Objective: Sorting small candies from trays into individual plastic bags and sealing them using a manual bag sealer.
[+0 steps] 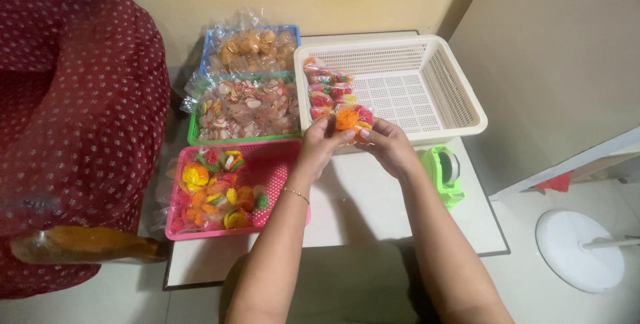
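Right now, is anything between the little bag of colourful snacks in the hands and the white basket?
Nothing visible is in the way. Both hands, left and right, hold the snack bag right at the front rim of the white basket, beside the packets already inside. The basket's floor behind is open.

The packet [348,119] is clear, its snacks orange, red and yellow. The large basket [460,101] is cream white, the tape dispenser [445,172] light green. Three trays run pink [277,164], green [200,139] and blue [212,39]. The cloth [80,97] is maroon with small white dots. The table [360,211] is white, dark-edged; the bangle [295,194] is gold.
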